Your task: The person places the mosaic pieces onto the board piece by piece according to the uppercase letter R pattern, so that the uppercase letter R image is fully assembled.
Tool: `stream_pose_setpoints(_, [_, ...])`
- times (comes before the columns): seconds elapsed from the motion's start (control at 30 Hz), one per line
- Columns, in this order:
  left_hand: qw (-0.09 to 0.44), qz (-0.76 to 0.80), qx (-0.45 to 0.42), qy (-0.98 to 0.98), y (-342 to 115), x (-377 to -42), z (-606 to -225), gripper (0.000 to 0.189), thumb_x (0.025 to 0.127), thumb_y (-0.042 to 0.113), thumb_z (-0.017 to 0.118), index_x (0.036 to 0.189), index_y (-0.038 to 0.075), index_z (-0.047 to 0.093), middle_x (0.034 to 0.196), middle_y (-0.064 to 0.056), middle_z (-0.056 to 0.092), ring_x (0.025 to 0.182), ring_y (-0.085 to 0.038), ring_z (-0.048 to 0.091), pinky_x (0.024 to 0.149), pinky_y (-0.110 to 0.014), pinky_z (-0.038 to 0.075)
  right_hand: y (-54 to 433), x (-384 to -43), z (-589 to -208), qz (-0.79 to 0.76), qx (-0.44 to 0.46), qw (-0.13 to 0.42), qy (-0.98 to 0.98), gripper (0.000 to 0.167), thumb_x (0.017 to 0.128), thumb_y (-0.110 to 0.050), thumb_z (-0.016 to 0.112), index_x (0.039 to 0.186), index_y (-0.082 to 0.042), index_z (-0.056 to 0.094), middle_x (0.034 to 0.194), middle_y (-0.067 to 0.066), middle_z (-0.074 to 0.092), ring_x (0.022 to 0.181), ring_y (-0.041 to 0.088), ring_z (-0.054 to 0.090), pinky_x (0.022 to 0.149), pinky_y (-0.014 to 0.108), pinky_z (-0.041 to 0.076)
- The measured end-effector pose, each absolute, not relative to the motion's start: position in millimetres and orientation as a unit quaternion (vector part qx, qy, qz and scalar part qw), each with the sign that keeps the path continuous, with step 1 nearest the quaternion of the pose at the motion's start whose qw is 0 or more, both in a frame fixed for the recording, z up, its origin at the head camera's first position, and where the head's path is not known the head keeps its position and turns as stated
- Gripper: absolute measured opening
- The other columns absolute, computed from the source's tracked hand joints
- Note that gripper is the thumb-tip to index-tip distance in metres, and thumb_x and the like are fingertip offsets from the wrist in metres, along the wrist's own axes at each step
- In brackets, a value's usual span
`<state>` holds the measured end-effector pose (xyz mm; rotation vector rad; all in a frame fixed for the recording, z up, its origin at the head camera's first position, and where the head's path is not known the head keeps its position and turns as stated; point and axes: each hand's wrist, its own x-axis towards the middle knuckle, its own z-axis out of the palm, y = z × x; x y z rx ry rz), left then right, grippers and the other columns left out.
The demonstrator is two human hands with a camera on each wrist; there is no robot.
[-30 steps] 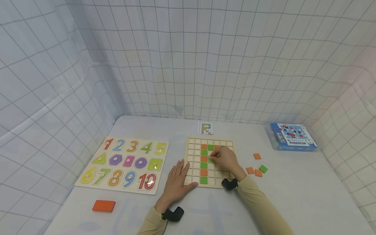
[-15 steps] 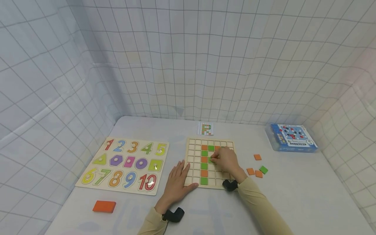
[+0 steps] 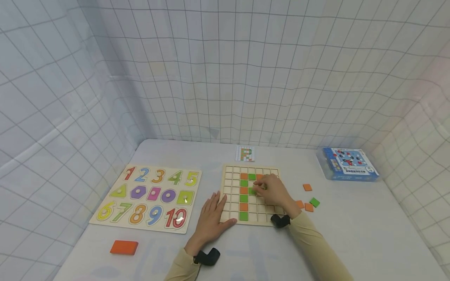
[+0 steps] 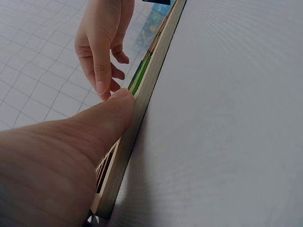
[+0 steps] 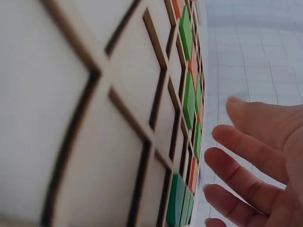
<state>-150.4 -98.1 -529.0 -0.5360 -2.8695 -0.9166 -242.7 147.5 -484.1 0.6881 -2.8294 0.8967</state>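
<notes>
A wooden grid board [image 3: 227, 190] holds a column of alternating orange and green square tiles, with further tiles along its upper rows. My left hand [image 3: 211, 220] lies at the board's left and lower edges, its fingers stretched out and its thumb [image 4: 113, 106] against the near rim. Over the right half of the board hovers my right hand [image 3: 274, 191], its fingers loosely bent and spread, with nothing between them in the right wrist view. Just left of its fingertips, a green tile [image 3: 251, 191] sits in a cell beside the column. The hand hides some cells to the right.
Loose orange tiles [image 3: 307, 187] and a green tile [image 3: 314, 202] lie right of the board. Behind it is a small pattern card [image 3: 245, 153]. A number puzzle [image 3: 194, 183] and an orange block [image 3: 124, 247] are at left, a blue box [image 3: 351, 164] at back right.
My right hand has let go of the green tile, which stays in its cell, and has drawn slightly back to the right. The left hand has kept its place.
</notes>
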Motion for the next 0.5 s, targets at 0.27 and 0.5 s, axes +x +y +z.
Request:
stream_pose_setpoints(0.27, [0.046,-0.298,-0.178,-0.937,-98.0,-150.2,-528.5,0.082,0.086,0.05,0.062,0.146,0.001,0.034,0.152,-0.021,0.021,0.142,-0.033,0.012,0.113,-0.046,0.009,179.1,-245.6,-483.7,0.318,0.178,0.128,-0.922,0.031,0.089,-0.025,0.069,0.109,-0.002,0.071,0.098,0.011,0.066,0.086,0.028,0.056,0.071,0.042,0.047])
stream_pose_setpoints(0.5, [0.043,-0.299,-0.177,-0.937,-97.7,-149.4,-527.3,0.083,0.086,0.05,0.062,0.147,0.002,0.033,0.153,-0.02,0.02,0.142,-0.031,0.01,0.113,-0.044,0.007,210.1,-245.7,-483.1,0.308,0.073,0.193,-0.929,0.043,0.09,-0.033,0.067,0.118,0.0,0.065,0.102,0.018,0.065,0.087,0.034,0.058,0.067,0.046,0.048])
